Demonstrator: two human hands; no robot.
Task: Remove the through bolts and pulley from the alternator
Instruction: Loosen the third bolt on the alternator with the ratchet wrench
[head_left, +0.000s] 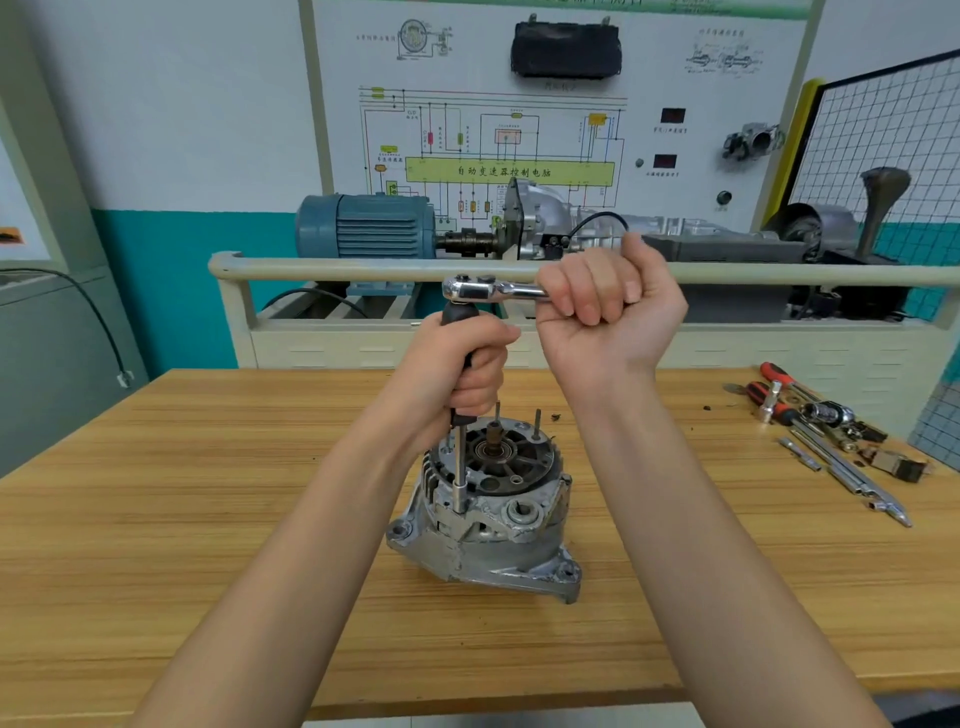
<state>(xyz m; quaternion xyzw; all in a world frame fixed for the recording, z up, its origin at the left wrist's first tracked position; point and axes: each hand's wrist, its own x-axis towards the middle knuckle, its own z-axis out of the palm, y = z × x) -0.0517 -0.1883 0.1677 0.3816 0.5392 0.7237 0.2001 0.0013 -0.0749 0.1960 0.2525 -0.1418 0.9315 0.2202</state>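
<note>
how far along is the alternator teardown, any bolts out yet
Done: little that shows. The alternator stands on the wooden table with two thin studs or bolts standing up at its top.
In hand: the left hand steadies a black-handled driver seated at the housing edge; the right hand grips the ratchet atop it.
Left: that bolt, the others, and the pulley, which isn't visible.

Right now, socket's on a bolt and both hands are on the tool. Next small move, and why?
Probably swing the ratchet handle with the right hand while the left hand keeps the extension upright. The socket sits on a bolt at the rim of the alternator, the left hand grips the black driver, and nothing else clamps the housing on the table, so a short, steady stroke seems safest.
</note>
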